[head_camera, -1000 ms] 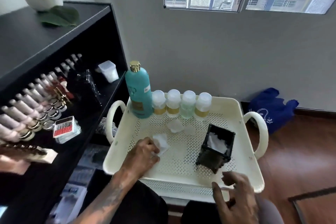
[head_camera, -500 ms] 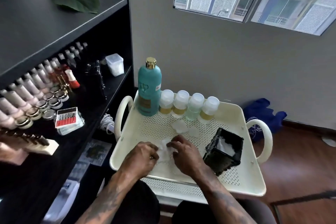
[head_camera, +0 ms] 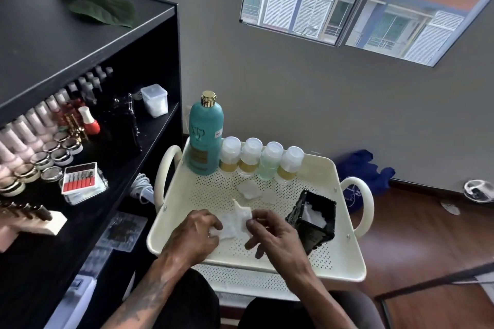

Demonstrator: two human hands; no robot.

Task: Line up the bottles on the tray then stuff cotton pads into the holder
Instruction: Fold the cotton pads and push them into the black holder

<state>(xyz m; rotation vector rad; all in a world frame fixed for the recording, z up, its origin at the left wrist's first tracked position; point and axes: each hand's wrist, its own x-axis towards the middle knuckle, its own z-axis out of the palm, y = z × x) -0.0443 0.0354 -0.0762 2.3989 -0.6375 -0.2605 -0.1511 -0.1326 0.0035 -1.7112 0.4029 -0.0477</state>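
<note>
Both hands pinch one cotton pad (head_camera: 235, 223) over the tray (head_camera: 344, 262): left hand (head_camera: 196, 232) at its near edge, right hand (head_camera: 270, 235) at the far corner. The holder (head_camera: 311, 222) tilts just beside the right hand, so a careless wrist could likely tip it, and the thin pad might tear.

Perforated cream plastic tray (head_camera: 344, 262), fluffy cotton pads (head_camera: 234, 224), glossy teal bottle (head_camera: 205, 139).

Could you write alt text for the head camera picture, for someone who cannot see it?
A person's left hand and right hand both hold white cotton pads over a cream perforated tray, beside a black square holder already partly filled with pads. A tall teal bottle and four small white-capped bottles stand in a row along the tray's far edge.
</note>
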